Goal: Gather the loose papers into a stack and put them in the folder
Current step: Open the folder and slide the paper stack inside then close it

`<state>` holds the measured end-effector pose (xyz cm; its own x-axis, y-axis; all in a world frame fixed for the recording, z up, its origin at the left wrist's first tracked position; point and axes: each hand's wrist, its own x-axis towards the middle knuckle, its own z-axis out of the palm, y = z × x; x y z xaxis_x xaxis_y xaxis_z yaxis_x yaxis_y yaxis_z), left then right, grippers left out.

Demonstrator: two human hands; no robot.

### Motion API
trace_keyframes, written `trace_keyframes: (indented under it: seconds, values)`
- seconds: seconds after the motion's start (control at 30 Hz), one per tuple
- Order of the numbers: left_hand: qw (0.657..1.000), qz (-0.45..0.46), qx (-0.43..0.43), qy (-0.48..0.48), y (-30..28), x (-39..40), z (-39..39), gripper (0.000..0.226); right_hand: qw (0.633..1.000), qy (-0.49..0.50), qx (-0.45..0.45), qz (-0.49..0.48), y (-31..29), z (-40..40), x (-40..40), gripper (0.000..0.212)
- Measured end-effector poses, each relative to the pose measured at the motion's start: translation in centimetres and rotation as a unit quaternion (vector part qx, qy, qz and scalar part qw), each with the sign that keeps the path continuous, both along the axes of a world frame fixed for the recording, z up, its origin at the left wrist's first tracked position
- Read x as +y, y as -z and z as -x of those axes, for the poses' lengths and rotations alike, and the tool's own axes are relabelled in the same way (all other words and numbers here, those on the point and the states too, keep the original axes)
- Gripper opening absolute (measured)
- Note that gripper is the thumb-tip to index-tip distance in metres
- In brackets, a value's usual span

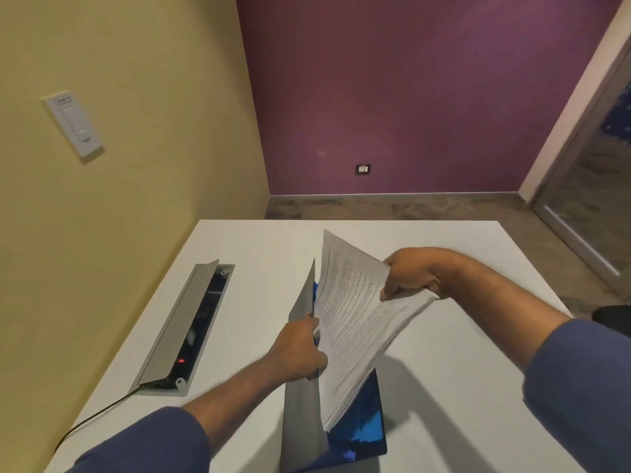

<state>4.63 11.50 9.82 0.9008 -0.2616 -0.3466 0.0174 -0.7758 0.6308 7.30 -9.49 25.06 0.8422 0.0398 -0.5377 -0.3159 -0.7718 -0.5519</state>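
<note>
The white table (pixel 461 370) carried everything, with an open cable box (pixel 184 329) sunk into its left part, lid tilted up and a cord trailing off the near edge. Near the middle lay the folder (pixel 362 428), its blue inner face flat on the table and its grey cover (pixel 302 404) raised nearly upright, probably to keep the pocket open for loading. The stack of papers (pixel 355 322) was held tilted above the folder, its lower edge angled down toward the gap beside the cover, apparently so the sheets could slide in together. The right hand (pixel 409 274) gripped the stack's upper right corner, fingers curled over the top sheet. The left hand (pixel 300 349) pinched the cover's edge, holding it back from the sheets.
</note>
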Motion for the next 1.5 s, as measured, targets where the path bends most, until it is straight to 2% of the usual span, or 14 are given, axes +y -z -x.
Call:
trace_keyframes:
  seconds: [0.13,0.27,0.37,0.57,0.67,0.7,0.77,0.97,1.13,1.27,1.3,1.37,1.43,1.5]
  values:
    - [0.999,0.03,0.011,-0.006,-0.3,-0.1,0.3,0.061,0.999,0.014,-0.028,0.023,1.1,-0.7,2.5,0.037]
    - [0.999,0.045,0.001,-0.017,-0.7,0.0,0.4,0.046,0.996,-0.004,-0.077,0.042,3.6,0.3,5.5,0.037]
    - [0.998,0.045,-0.011,-0.036,-0.5,0.4,0.3,0.061,0.992,-0.017,-0.106,0.064,5.2,0.9,7.0,0.031]
    - [0.994,0.078,-0.008,-0.076,0.4,1.0,-0.2,0.043,0.987,-0.016,-0.142,0.07,8.4,2.5,8.6,0.028]
    - [0.993,0.078,-0.004,-0.086,0.8,0.8,-0.4,0.08,0.99,-0.01,-0.13,0.056,10.8,3.5,9.3,0.031]
    - [0.993,0.081,-0.006,-0.086,0.8,0.8,-0.3,0.084,0.991,-0.001,-0.124,0.044,11.5,3.7,9.6,0.035]
    - [0.991,0.097,-0.012,-0.088,0.7,0.7,-0.1,0.082,0.993,0.018,-0.115,0.024,13.0,4.0,9.9,0.038]
    - [0.985,0.147,-0.008,-0.092,0.3,1.0,0.3,0.062,0.996,0.049,-0.075,0.021,17.0,4.9,10.7,0.023]
    - [0.985,0.15,-0.009,-0.08,0.5,1.2,0.6,0.07,0.995,0.087,-0.045,0.004,18.4,5.0,11.4,0.032]
    - [0.992,0.094,-0.012,-0.082,0.8,1.1,0.7,0.08,0.996,0.074,-0.049,-0.022,18.8,5.1,11.2,0.037]
    - [0.993,0.084,-0.011,-0.082,0.9,1.0,0.6,0.083,0.994,0.075,-0.074,-0.024,18.8,5.2,11.0,0.039]
    - [0.994,0.073,-0.018,-0.077,1.0,0.9,0.4,0.082,0.977,0.097,-0.189,-0.001,18.8,5.7,10.1,0.036]
    - [0.995,0.065,-0.023,-0.076,1.1,0.9,0.1,0.079,0.935,0.134,-0.326,0.029,18.8,6.1,8.7,0.026]
    - [0.995,0.059,-0.018,-0.076,1.2,0.8,0.1,0.078,0.914,0.148,-0.374,0.043,19.6,5.7,6.9,0.026]
